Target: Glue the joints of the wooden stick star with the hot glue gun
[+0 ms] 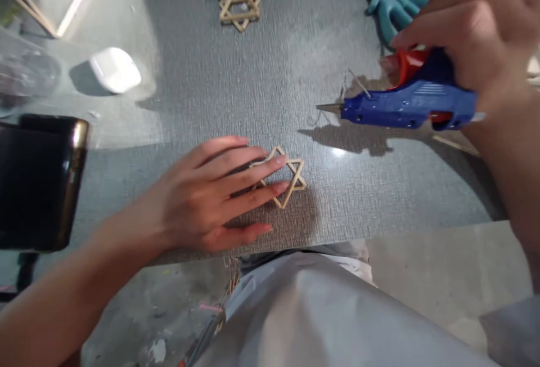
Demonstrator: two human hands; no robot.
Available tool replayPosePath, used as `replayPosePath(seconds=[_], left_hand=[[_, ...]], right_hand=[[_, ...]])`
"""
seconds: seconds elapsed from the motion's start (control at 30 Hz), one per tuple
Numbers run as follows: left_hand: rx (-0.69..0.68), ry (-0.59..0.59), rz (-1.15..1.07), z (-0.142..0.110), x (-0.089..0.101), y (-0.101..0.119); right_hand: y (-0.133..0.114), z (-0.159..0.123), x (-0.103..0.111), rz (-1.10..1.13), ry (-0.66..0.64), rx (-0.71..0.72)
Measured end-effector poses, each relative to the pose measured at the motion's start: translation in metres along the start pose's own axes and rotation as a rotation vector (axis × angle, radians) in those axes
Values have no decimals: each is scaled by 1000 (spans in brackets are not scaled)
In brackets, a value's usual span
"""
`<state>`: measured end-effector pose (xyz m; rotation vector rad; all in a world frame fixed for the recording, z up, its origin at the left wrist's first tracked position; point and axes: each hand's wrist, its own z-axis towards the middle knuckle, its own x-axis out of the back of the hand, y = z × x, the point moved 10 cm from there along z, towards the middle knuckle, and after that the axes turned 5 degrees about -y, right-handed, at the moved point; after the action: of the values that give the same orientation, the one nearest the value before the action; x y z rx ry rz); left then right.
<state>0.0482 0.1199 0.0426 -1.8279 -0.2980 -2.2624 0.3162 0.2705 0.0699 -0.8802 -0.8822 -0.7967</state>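
Observation:
My left hand (215, 189) lies palm down near the table's front edge, fingers spread. Its fingertips rest on a six-pointed star of thin wooden sticks (297, 174); the star's left part is hidden under the fingers. My right hand (472, 29) is wrapped round a blue hot glue gun (409, 105), holding it above the table at the right. The gun's metal nozzle points left, and a finger is at its red trigger (411, 66). Strands of glue hang about the nozzle end.
Teal-handled scissors (392, 9) lie beyond my right hand. Joined stick stars (240, 15) lie at the back. On the left are a white rounded case (116, 70), a dark phone-like device (37, 184), a clear plastic container (27, 71) and a stick frame (59, 32).

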Motion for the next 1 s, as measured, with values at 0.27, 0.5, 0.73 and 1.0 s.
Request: replayPosePath(seconds=[0.27, 0.5, 0.73, 1.0], left_hand=[[2, 1, -24, 3, 2, 3], [40, -28, -96, 1, -5, 2], [121, 59, -180, -2, -6, -9], [152, 118, -214, -2, -2, -11]], right_hand=[[-25, -6, -44, -383, -285, 168], [-51, -12, -44, -307, -373, 336], [-92, -43, 11, -262, -220, 356], [-157, -118, -33, 331, -92, -7]])
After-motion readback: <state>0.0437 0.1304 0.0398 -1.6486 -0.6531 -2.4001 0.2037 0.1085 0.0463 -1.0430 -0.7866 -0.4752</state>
